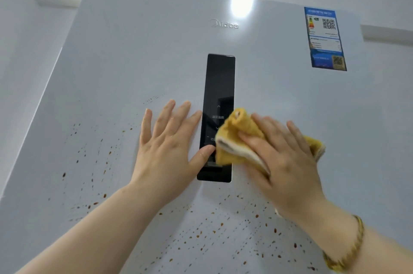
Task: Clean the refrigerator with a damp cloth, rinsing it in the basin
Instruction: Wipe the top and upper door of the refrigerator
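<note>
The white refrigerator door (134, 54) fills the view, with a black control panel (220, 81) down its middle. Brown splatter spots (96, 153) dot the door at left and below (212, 229). My left hand (169, 146) lies flat on the door just left of the panel, fingers straight, thumb touching the panel's edge. My right hand (283, 157) presses a folded yellow cloth (237, 137) against the door at the panel's lower right, fingers spread straight over it. The basin is out of sight.
A blue energy label (325, 39) sticks to the door's upper right. The brand logo (224, 24) sits above the panel. White wall (33, 28) shows to the left and right of the refrigerator. A gold bracelet (348, 249) circles my right wrist.
</note>
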`<action>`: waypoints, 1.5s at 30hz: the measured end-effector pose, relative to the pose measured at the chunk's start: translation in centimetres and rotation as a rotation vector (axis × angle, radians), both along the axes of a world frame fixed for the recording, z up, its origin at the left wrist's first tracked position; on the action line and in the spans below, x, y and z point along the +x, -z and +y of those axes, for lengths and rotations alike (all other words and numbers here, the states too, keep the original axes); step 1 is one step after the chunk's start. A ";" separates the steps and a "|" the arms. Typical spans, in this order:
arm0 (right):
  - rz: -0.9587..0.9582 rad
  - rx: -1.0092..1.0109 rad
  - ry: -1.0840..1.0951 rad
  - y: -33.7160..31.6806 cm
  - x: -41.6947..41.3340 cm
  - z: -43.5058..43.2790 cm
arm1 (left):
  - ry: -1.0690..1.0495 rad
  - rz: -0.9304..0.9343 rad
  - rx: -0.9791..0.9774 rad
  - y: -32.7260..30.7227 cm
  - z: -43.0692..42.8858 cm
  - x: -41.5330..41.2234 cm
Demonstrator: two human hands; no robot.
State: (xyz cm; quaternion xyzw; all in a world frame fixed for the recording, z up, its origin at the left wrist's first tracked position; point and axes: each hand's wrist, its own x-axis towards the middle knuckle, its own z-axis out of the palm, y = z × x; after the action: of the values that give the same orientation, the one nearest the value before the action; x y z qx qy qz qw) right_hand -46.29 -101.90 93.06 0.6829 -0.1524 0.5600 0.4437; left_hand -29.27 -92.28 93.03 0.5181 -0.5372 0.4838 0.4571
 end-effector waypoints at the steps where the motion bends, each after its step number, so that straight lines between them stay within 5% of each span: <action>1: 0.100 -0.019 0.002 0.3 -0.7 -0.2 | 0.031 -0.001 0.001 0.2 0.1 0.1; 4: 0.146 -0.056 0.025 -2.0 -2.6 -0.7 | 0.046 -0.057 -0.072 1.1 0.5 0.9; 10: -0.386 0.263 -0.029 -5.6 0.7 1.4 | 0.122 0.149 -0.204 2.8 3.0 4.5; 18: 0.248 -0.172 -0.009 1.4 5.2 2.4 | 0.048 0.565 -0.263 4.6 7.2 10.6; 21: 0.221 -0.118 0.031 -1.7 5.7 2.9 | 0.140 0.652 -0.209 4.7 8.0 12.2; 28: -0.241 0.313 0.021 -5.2 11.0 6.7 | 0.475 0.867 -0.118 4.3 8.9 13.8; 33: 0.071 -0.045 0.076 2.1 14.2 6.7 | 0.586 0.893 -0.015 5.0 9.3 15.2; 37: 0.309 -0.108 0.067 1.8 13.7 6.9 | 0.695 0.935 0.035 5.4 10.0 16.0; 45: -0.300 0.194 0.018 -3.1 15.1 7.6 | 0.898 0.871 0.148 5.9 11.0 18.3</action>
State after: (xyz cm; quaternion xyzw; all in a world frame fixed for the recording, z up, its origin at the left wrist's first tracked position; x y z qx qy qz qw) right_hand -31.19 -94.31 96.11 0.6301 -0.2764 0.6341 0.3529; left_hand -10.97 -81.24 87.15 0.4217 -0.4991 -0.0493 0.7554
